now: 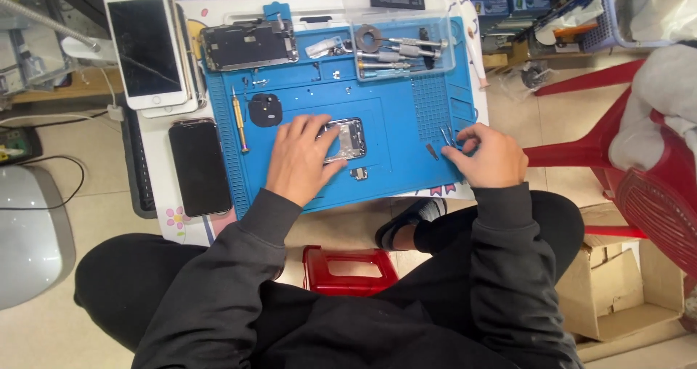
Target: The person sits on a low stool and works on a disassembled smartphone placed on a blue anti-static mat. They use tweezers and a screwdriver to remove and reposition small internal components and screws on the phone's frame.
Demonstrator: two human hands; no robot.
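Note:
My left hand (301, 157) rests on the blue repair mat (396, 162), fingers spread over an opened phone body (347, 138) and pinning it down. My right hand (490, 155) sits at the mat's right edge with its fingertips closed on metal tweezers (446, 137). A small dark part (359, 173) lies just below the phone body, and a thin brown piece (432, 151) lies beside the tweezers.
A yellow-handled screwdriver (239, 119) and black round part (265, 110) lie left on the mat. A phone frame (249, 44) and clear tool tray (403, 46) sit at the back. Two phones, white (145, 46) and black (199, 167), lie left. Red chair (639, 173) and cardboard box (617, 289) stand right.

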